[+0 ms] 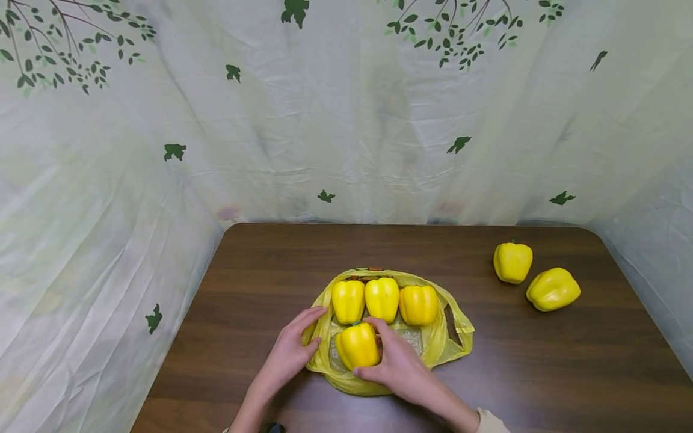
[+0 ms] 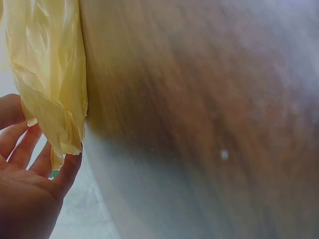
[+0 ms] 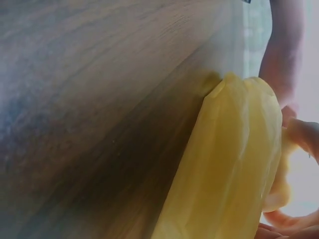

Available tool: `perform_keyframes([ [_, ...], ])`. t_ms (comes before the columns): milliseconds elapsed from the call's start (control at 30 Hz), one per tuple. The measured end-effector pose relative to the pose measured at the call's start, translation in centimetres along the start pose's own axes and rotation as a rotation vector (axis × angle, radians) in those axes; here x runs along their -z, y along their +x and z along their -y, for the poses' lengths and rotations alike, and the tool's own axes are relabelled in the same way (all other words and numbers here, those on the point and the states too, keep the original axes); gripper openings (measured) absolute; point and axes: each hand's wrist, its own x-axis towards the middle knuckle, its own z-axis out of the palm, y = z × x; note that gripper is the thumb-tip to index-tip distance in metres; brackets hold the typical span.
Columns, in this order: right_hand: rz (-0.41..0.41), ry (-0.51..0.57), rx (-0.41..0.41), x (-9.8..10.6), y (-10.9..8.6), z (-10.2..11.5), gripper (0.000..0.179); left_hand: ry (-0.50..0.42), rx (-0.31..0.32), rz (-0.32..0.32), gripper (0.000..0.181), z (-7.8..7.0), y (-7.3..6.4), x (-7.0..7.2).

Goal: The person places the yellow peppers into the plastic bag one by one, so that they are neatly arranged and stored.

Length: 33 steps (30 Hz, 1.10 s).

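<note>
A yellow plastic bag (image 1: 357, 383) lies on the table with its mouth spread wide. Three yellow bell peppers stand in a row along its far side: a left one (image 1: 348, 302), a middle one (image 1: 382, 299) and a right one (image 1: 418, 305). My right hand (image 1: 397, 364) grips another yellow bell pepper (image 1: 358, 346) between thumb and fingers, over the near part of the bag. My left hand (image 1: 292, 346) holds the bag's left rim; in the left wrist view its fingers (image 2: 70, 172) sit around the bag's hanging edge (image 2: 55, 84).
Two more yellow bell peppers lie at the table's far right, one upright pepper (image 1: 512, 263) and one on its side (image 1: 553, 290). A bag handle loop (image 1: 460, 331) spreads to the right. Behind the brown table (image 1: 260, 258) hangs a leaf-patterned cloth (image 1: 346, 132).
</note>
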Motion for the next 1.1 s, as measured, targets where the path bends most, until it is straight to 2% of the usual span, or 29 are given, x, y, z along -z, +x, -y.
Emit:
perform_keyframes([
  [433, -0.001, -0.01, -0.03, -1.2, 0.8, -0.2, 0.086, 0.005, 0.001, 0.005, 0.058, 0.0, 0.0, 0.1],
  [767, -0.033, -0.014, -0.045, -1.7, 0.8, 0.0, 0.088, -0.001, 0.007, 0.011, 0.058, 0.0, -0.1, 0.0],
  [1100, -0.031, -0.002, -0.028, -1.9, 0.6, -0.2, 0.087, 0.01, -0.023, 0.016, 0.056, 0.0, 0.0, 0.2],
])
